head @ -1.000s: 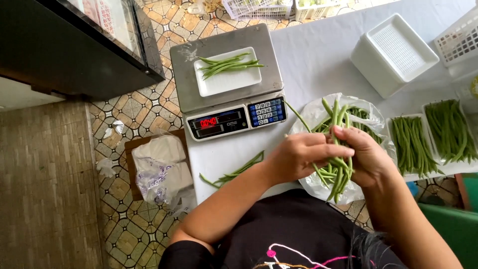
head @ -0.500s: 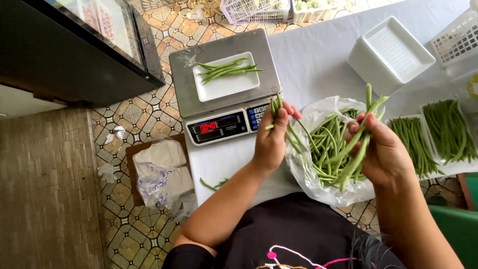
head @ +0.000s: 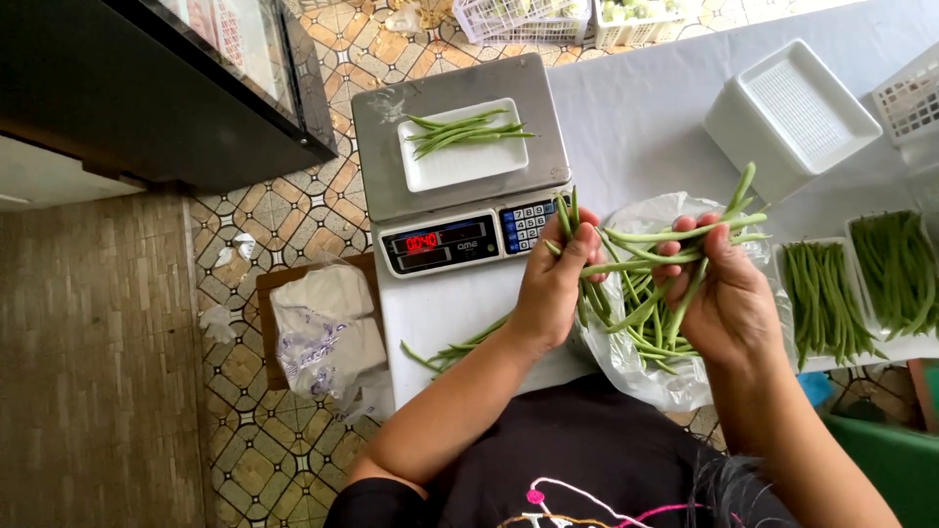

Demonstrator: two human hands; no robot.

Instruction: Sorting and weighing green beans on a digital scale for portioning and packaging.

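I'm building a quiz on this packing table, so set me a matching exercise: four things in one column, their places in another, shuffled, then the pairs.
Things:
1. small white foam tray with a few green beans
2. clear plastic bag of loose green beans
3. stack of empty white foam trays
4. cloth bundle in a cardboard box

Places:
A. on the patterned tile floor
B. under the two hands
C. on the grey metal scale platform
D. far right on the table

Pairs: 1-C, 2-B, 3-D, 4-A

Long green beans (head: 665, 264) fanned crosswise above clear plastic bag (head: 636, 362); few upright.
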